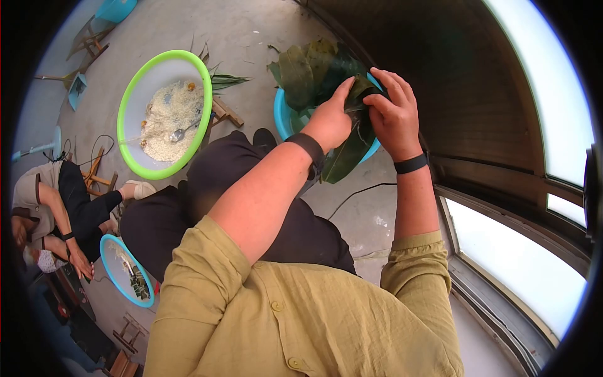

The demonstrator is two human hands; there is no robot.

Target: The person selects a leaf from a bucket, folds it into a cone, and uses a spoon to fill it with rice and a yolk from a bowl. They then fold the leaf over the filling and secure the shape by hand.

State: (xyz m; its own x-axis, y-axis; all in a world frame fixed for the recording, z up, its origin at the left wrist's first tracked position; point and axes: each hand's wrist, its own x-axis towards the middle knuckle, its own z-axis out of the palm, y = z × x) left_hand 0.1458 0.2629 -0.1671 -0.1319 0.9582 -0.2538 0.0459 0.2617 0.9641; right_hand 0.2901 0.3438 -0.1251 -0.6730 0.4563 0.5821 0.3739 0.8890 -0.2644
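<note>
A blue basin (282, 113) stands in front of me, heaped with large dark green leaves (295, 74). Over the basin, my left hand (330, 123) is closed at a leaf (357, 90), its thumb or forefinger stretched along it and the other fingers mostly hidden. On the opposite side, my right hand (397, 116) pinches the same leaf between thumb and fingers. More of the leaves hang down over the basin's near rim, below both hands.
Left of the basin is a green-rimmed tub (129, 103) of white rice (169, 119) with a spoon (182, 133). Another person (56, 201) sits at far left near a smaller blue basin (113, 271). A dark panel (477, 81) and window (502, 251) border my right; a cable (358, 193) crosses the floor.
</note>
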